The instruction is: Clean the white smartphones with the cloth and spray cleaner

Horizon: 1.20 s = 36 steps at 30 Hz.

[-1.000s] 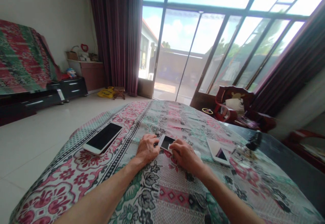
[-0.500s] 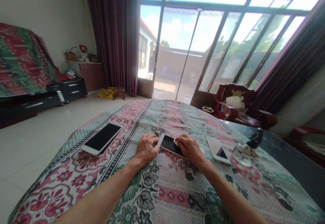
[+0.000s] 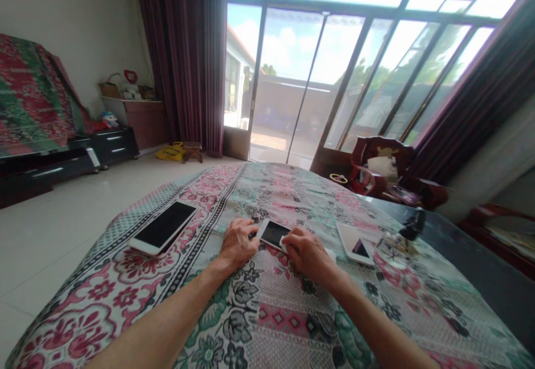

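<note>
A white phone [image 3: 273,233] with a dark screen lies flat on the patterned cloth in front of me. My left hand [image 3: 237,243] rests at its left end, fingers curled against the edge and pinning it. My right hand [image 3: 306,252] covers the phone's right half, fingers closed on a small white wipe [image 3: 284,241] pressed onto the screen.
A larger white phone [image 3: 162,228] lies to the left on the floral tablecloth [image 3: 267,313]. Another white device [image 3: 355,243] lies to the right, beside a dark small object [image 3: 412,227]. Beyond are a red wooden chair [image 3: 378,165], curtains, glass doors and a low black cabinet [image 3: 112,145].
My right hand slid the wipe back along the screen toward me, after moving it further up half a second ago. The left hand stayed on the phone's end.
</note>
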{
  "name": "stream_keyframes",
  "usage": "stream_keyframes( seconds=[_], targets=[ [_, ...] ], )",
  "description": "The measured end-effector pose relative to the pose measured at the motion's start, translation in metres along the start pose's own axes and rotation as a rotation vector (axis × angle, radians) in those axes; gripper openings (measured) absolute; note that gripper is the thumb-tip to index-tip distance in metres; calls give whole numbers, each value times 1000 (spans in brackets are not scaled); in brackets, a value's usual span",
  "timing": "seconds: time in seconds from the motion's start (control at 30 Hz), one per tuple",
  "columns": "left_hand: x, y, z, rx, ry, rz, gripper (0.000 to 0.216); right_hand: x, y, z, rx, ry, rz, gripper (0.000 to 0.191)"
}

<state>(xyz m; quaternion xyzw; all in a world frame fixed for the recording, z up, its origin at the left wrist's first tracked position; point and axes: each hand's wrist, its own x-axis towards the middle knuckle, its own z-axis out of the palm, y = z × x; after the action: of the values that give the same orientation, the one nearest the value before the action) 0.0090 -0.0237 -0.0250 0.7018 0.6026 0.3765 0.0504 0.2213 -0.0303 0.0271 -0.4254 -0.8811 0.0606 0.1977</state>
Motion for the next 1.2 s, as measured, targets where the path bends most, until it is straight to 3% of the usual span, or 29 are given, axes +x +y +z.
stream_keyframes(
  seconds=[0.13,0.37,0.63,0.93,1.07,1.2],
  targets=[
    [0,-2,2,18,-1,4,23,-2,-2,-4,27,-56,-46,23],
    [0,-2,3,-2,1,2,22,9,30,-1,-85,65,156,23],
    [-1,1,-1,3,-17,-16,23,6,26,-8,-142,22,254,21],
    [0,3,-3,-5,-36,-7,24,-5,-8,-9,-103,-106,117,20],
    [-1,5,-5,11,-33,-4,24,-5,-17,-1,-25,-50,-23,19],
    [0,4,-3,27,-33,-8,25,7,-12,7,7,14,-45,23]
  ],
)
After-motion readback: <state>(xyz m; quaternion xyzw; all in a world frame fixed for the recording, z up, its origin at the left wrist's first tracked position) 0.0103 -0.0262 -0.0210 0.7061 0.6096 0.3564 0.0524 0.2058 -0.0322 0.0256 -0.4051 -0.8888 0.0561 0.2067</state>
